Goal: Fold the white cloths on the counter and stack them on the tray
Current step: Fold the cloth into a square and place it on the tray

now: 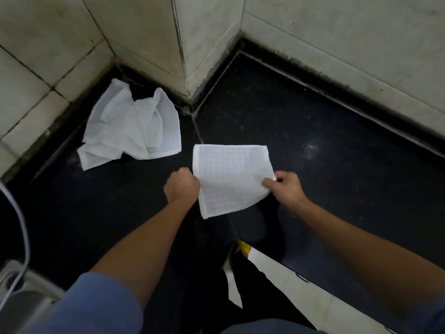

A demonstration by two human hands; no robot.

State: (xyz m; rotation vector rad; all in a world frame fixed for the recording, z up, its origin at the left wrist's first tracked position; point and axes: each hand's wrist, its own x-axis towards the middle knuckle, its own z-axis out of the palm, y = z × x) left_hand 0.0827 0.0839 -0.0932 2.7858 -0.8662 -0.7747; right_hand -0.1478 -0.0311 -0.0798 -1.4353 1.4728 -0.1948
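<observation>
Held cloth point(231, 179): one white waffle-weave square, spread flat between both hands above the dark table point(313, 121), in front of the person; a lower corner droops free, and whether the far edge touches the table cannot be told
Left grip point(181, 186): fist clenched on the cloth's left edge, knuckles up
Right grip point(286, 188): thumb and fingers pinching the cloth's right corner
Reason for the hold: the two grasps on opposite sides appear to draw the fabric taut and square, so that edges can be matched; judged to be the opening of a fold, with no crease made yet
Unfolded cloths point(132, 131): a crumpled white heap on the table, to the left and farther back, against the foot of the tiled wall point(212, 32); well apart from the held cloth and judged to be waiting its turn
Tray: not identifiable; a grey metal object point(31, 285) at the lower left edge may be part of it, but this cannot be told
Surroundings: a white cable point(16, 213) curves down the left margin; a blue sleeve point(96, 304) covers the left upper arm; pale floor point(301, 292) shows below the table's front edge
Obstructions: the table beneath and beside the held cloth shows bare dark surface, so laying it down looks unimpeded; the jutting wall corner limits reach behind
</observation>
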